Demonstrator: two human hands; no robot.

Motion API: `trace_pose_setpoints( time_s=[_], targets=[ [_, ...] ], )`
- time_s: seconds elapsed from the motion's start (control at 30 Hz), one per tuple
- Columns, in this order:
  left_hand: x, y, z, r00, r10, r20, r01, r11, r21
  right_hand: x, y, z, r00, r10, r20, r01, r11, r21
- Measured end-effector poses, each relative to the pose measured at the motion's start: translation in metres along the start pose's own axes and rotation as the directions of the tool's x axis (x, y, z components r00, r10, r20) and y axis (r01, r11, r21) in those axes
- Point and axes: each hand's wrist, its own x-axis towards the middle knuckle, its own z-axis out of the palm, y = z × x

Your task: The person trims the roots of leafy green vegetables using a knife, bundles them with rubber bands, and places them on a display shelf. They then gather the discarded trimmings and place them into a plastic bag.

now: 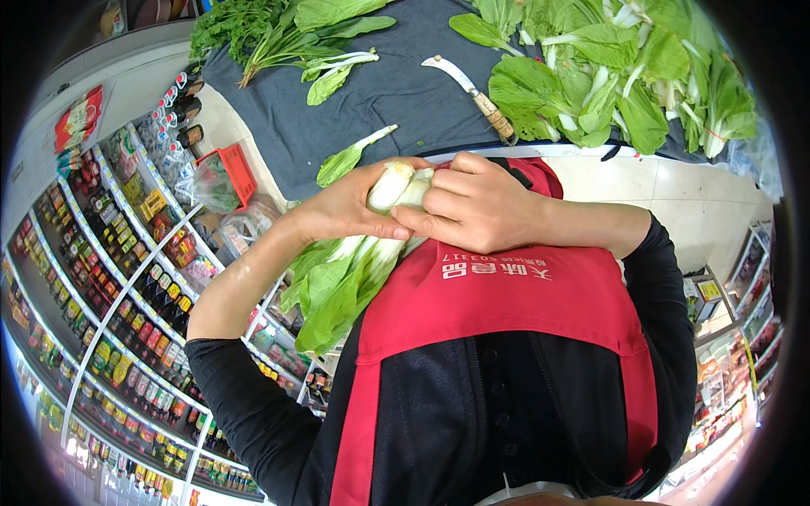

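Note:
My left hand (pixel 354 205) wraps around the pale stem ends of a bunch of leafy greens (pixel 348 278), held close against my red apron (pixel 506 303). The leaves hang down toward the lower left. Curled fingers of my right hand (pixel 474 205) press on the stems from the other side, thumb against them. Beyond my hands, a curved knife with a wooden handle (pixel 493 115) lies on the dark cloth (pixel 405 95). One loose leaf with a white stalk (pixel 350 155) rests on the cloth just past my left hand.
A large heap of leafy greens (pixel 595 76) covers the table's right part. Thin-stemmed herbs (pixel 253 38) and a few leaves lie at its upper left. A red basket (pixel 237 174) and plastic bags stand left of the table, near shelves of bottled goods (pixel 126 303).

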Motion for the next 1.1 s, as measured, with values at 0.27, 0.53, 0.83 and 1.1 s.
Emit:
trace_pose_setpoints(
  time_s=[0.27,0.53,0.83,1.1],
  targets=[
    [0.000,0.002,-0.002,0.992,0.118,0.052,-0.123,0.986,0.112,0.003,0.000,-0.003,0.999,0.044,-0.025,-0.045,0.997,-0.068],
    [0.005,0.001,-0.008,0.998,0.001,0.067,-0.001,1.000,0.006,0.006,0.003,0.004,0.998,-0.045,0.052,0.038,0.992,0.122],
    [0.005,-0.008,-0.011,0.999,-0.020,-0.034,0.020,1.000,-0.019,0.007,0.016,0.009,0.998,-0.062,-0.023,0.066,0.958,0.279],
    [0.001,-0.002,-0.009,0.999,0.012,-0.038,-0.007,0.993,0.122,0.013,0.142,0.082,0.857,0.515,0.030,-0.513,0.843,0.163]
  ],
)
